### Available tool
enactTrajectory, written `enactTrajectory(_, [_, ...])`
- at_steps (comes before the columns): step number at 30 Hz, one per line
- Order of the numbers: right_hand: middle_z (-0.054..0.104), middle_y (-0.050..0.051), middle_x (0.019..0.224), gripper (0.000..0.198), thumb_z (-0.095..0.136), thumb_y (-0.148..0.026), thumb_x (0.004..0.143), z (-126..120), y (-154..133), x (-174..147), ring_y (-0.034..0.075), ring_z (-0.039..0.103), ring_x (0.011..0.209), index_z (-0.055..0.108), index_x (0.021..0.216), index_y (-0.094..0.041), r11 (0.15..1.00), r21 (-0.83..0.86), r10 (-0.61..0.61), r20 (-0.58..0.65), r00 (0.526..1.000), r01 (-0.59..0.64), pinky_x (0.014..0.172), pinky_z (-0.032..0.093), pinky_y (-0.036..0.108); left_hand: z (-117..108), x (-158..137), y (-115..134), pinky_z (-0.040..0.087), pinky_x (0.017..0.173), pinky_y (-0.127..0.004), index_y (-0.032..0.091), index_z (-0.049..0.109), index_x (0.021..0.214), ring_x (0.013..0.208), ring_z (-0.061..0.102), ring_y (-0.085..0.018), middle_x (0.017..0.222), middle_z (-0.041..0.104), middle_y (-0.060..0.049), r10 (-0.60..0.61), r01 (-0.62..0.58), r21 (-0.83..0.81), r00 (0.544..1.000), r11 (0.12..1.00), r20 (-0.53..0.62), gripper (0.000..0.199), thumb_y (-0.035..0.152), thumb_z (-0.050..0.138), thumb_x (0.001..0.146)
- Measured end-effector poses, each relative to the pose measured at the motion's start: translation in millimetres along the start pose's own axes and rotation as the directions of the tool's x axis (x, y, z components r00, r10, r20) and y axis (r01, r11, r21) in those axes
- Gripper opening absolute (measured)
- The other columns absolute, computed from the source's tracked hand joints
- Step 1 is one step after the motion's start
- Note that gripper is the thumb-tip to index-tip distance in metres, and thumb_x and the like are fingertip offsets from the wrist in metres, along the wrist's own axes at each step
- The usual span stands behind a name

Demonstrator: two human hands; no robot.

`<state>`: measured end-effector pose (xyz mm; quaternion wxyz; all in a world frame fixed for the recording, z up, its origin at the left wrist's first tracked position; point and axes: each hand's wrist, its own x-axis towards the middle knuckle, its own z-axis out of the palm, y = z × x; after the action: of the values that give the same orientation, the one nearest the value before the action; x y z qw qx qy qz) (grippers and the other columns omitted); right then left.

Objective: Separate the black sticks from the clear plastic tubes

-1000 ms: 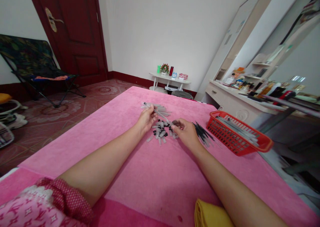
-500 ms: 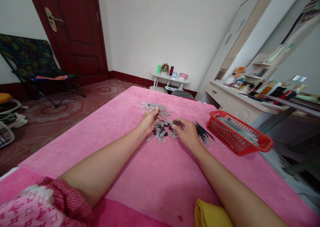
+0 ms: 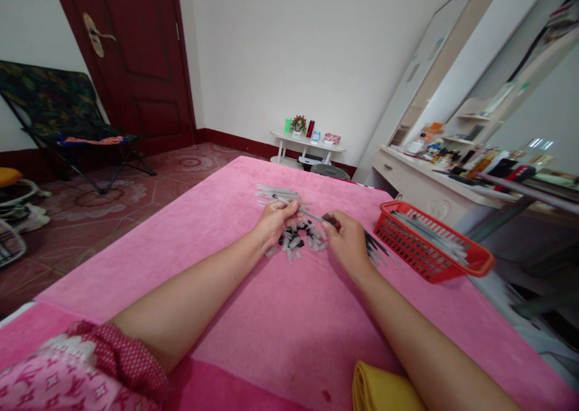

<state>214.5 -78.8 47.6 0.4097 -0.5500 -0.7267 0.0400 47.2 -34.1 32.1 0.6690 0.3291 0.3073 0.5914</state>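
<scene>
A slim, pale pen (image 3: 311, 216) slants between my two hands above the cloth. My left hand (image 3: 277, 223) is closed round its barrel, thumb on top. At the pen's right end, the fingers of my right hand (image 3: 348, 239) pinch it; something dark shows at those fingertips, too small to make out. Below the pen lies a pile of clear and black pen caps (image 3: 294, 242). Several clear pen barrels (image 3: 275, 192) lie just beyond my left hand. Thin dark pen refills (image 3: 374, 247) are spread to the right, partly behind my right hand.
A red plastic basket (image 3: 407, 242) holding several pens (image 3: 432, 236) stands on the right of the pink cloth (image 3: 253, 314). Folded yellow fabric (image 3: 384, 390) lies at the near edge by my right forearm. A dresser (image 3: 407, 169) with bottles stands beyond the basket.
Both hands have shifted a little to the right with the pen. My right hand has moved farther, uncovering more of the caps and covering some of the refills.
</scene>
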Motion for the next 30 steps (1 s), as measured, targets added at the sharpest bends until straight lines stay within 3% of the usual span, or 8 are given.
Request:
enactTrajectory(5, [0.062, 0.002, 0.064, 0.015, 0.052, -0.026, 0.072, -3.1, 1.5, 5.2, 0.015, 0.054, 0.059, 0.064, 0.072, -0.016, 0.991, 0.081, 0.099, 0.100, 0.990, -0.107, 0.057, 0.038, 0.025, 0.7, -0.8, -4.7, 0.055, 0.063, -0.026, 0.010, 0.065, 0.074, 0.057, 0.061, -0.011, 0.067, 0.065, -0.002, 0.064, -0.066, 0.055, 0.998, 0.996, 0.024, 0.024, 0.028, 0.079, 0.065])
enactTrajectory(9, [0.053, -0.002, 0.052, 0.012, 0.052, -0.027, 0.067, -7.1, 2.1, 13.5, 0.012, 0.045, 0.046, 0.057, 0.063, -0.016, 0.907, 0.283, 0.215, 0.323, 0.922, -0.311, 0.049, 0.036, 0.024, 2.6, -3.5, -4.0, 0.053, 0.059, -0.025, 0.010, 0.065, 0.073, 0.054, 0.059, -0.010, 0.067, 0.065, -0.002, 0.102, -0.107, 0.074, 0.992, 0.991, 0.070, 0.030, 0.031, 0.081, 0.061])
enactTrajectory(12, [0.053, -0.002, 0.051, 0.014, 0.054, -0.029, 0.068, -13.1, 0.8, 18.2, 0.011, 0.045, 0.045, 0.053, 0.060, -0.017, 0.908, 0.281, 0.178, 0.415, 0.892, -0.312, 0.049, 0.036, 0.024, 3.6, -3.4, -3.0, 0.051, 0.057, -0.023, 0.010, 0.065, 0.074, 0.054, 0.058, -0.009, 0.069, 0.065, -0.001, 0.108, -0.119, 0.086, 0.987, 0.989, 0.120, 0.035, 0.036, 0.083, 0.057])
enactTrajectory(16, [0.059, 0.000, 0.057, 0.019, 0.057, -0.032, 0.073, -19.5, -3.5, 17.3, 0.012, 0.050, 0.054, 0.058, 0.062, -0.017, 0.989, 0.064, 0.108, 0.336, 0.936, -0.137, 0.054, 0.036, 0.023, 4.0, -3.8, -6.1, 0.043, 0.050, -0.017, 0.010, 0.068, 0.077, 0.052, 0.055, -0.007, 0.066, 0.065, -0.001, 0.160, -0.183, 0.186, 0.978, 0.965, 0.133, 0.039, 0.042, 0.080, 0.059])
enactTrajectory(22, [0.067, 0.001, 0.066, 0.019, 0.056, -0.032, 0.078, -17.9, -10.1, 11.0, 0.013, 0.056, 0.060, 0.066, 0.070, -0.018, 0.995, -0.095, 0.033, 0.353, 0.935, 0.000, 0.055, 0.037, 0.022, 10.6, -13.6, -11.8, 0.041, 0.043, -0.020, 0.009, 0.067, 0.079, 0.044, 0.053, -0.008, 0.066, 0.066, -0.004, 0.097, -0.182, 0.343, 0.963, 0.922, 0.252, 0.047, 0.050, 0.077, 0.059])
enactTrajectory(24, [0.069, 0.001, 0.069, 0.017, 0.057, -0.030, 0.079, -22.6, -8.9, 14.8, 0.014, 0.058, 0.063, 0.069, 0.075, -0.019, 0.991, -0.135, 0.022, 0.330, 0.944, 0.024, 0.058, 0.039, 0.022, 9.4, -12.5, -10.1, 0.043, 0.047, -0.019, 0.011, 0.068, 0.087, 0.052, 0.057, -0.009, 0.073, 0.069, -0.005, 0.162, -0.244, 0.359, 0.956, 0.901, 0.243, 0.047, 0.049, 0.076, 0.061])
enactTrajectory(27, [0.072, 0.002, 0.078, 0.019, 0.054, -0.028, 0.080, -45.1, 0.0, 26.3, 0.016, 0.062, 0.071, 0.071, 0.086, -0.021, 0.973, -0.232, 0.058, 0.193, 0.979, -0.012, 0.063, 0.042, 0.024, -0.9, -3.6, -6.0, 0.041, 0.048, -0.017, 0.012, 0.068, 0.096, 0.059, 0.058, -0.010, 0.078, 0.069, -0.005, 0.283, -0.319, 0.402, 0.948, 0.858, 0.149, 0.047, 0.050, 0.069, 0.069])
enactTrajectory(30, [0.072, 0.006, 0.093, 0.024, 0.054, -0.030, 0.079, -82.7, 20.6, 36.8, 0.020, 0.063, 0.083, 0.072, 0.095, -0.023, 0.898, -0.409, 0.130, -0.106, 0.986, -0.162, 0.070, 0.044, 0.028, -17.7, 8.4, -3.4, 0.041, 0.046, -0.019, 0.011, 0.068, 0.095, 0.053, 0.054, -0.009, 0.077, 0.068, -0.005, 0.335, -0.314, 0.445, 0.942, 0.839, 0.033, 0.046, 0.051, 0.065, 0.072])
